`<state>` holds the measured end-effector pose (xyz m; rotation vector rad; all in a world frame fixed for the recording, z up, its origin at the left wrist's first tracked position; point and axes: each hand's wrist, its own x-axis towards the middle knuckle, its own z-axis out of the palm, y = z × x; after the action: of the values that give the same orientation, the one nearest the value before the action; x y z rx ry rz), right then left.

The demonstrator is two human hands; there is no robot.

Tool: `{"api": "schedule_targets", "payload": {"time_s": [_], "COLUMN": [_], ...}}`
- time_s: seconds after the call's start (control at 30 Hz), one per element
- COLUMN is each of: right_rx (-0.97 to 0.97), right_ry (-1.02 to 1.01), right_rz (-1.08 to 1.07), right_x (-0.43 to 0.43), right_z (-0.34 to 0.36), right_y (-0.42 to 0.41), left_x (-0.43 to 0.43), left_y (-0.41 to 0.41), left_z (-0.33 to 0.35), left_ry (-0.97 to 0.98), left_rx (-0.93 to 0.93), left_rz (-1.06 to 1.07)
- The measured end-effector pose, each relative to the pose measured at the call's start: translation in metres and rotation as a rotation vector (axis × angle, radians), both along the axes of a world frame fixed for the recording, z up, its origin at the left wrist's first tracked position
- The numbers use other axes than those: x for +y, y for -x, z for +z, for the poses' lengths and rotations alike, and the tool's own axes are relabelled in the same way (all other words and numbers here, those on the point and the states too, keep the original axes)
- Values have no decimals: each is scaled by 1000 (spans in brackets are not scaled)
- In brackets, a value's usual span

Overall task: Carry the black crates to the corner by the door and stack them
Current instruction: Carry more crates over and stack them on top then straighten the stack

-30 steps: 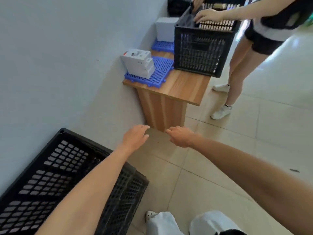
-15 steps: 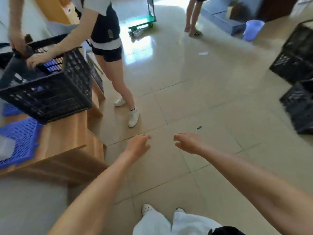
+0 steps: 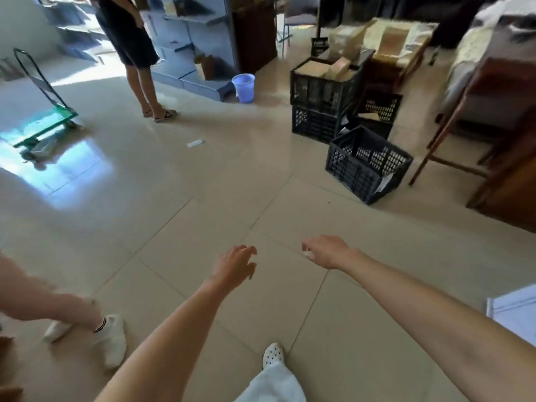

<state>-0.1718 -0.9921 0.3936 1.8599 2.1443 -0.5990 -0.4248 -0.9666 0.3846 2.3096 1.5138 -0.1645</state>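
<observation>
Several black lattice crates stand on the floor at the right. The nearest black crate [image 3: 367, 165] sits alone on the tiles, apparently empty. Behind it a stack of two crates [image 3: 322, 103] holds brown boxes on top, with another low crate [image 3: 378, 111] beside it. My left hand [image 3: 236, 266] and my right hand [image 3: 326, 252] are stretched out over bare tiles, fingers apart, holding nothing, well short of the crates.
A person in a dark skirt [image 3: 136, 53] stands at the back left near a green hand trolley [image 3: 40, 123]. Another person's leg and white shoe [image 3: 111, 339] are at my lower left. A blue bucket [image 3: 244, 87], grey shelving [image 3: 191, 39] and wooden furniture [image 3: 499, 158] ring the floor.
My view has swung right, away from the wall, the wooden table and the crate in the corner, toward the open room and the crates at the right. Both hands stay empty.
</observation>
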Motion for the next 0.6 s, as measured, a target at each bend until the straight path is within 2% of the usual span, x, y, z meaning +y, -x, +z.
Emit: {"api": "schedule_targets", "payload": {"time_s": [0.2,0.6], "right_rx": [88,29], "right_ry": [18,139], "right_rz": [-284,-519], "right_x": [86,177], "right_z": [7,-34], "right_y": [-99,-357], "left_x": [149,321], "left_y": [-101,-381], "left_z": [-2,-36], "left_ry": [-16,11], "left_rx": [62,145], "left_rz": [-255,-586]}}
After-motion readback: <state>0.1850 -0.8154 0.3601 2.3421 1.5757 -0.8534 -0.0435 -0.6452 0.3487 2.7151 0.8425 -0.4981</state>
